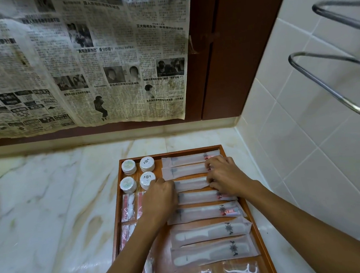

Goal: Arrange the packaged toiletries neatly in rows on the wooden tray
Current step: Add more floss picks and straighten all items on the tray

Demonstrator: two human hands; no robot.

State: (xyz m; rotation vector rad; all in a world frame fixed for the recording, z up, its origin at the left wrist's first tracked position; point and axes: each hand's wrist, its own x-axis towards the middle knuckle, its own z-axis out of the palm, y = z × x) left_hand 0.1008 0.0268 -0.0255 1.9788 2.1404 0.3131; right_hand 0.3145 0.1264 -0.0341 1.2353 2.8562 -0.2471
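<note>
Marble counter (50,213), newspaper (80,58) behind, chrome rails (333,83) right, wooden tray (258,238)

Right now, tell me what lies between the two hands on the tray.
In the head view, a long packaged toiletry sachet spans the gap between the left hand and right hand on the wooden tray; each hand holds one end.

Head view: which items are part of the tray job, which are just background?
In the job: wooden tray, toothbrush packets, comb packets, round soaps, cotton swab packets, floss picks, left hand, right hand.

Background: newspaper, towel rack, marble counter.
</note>
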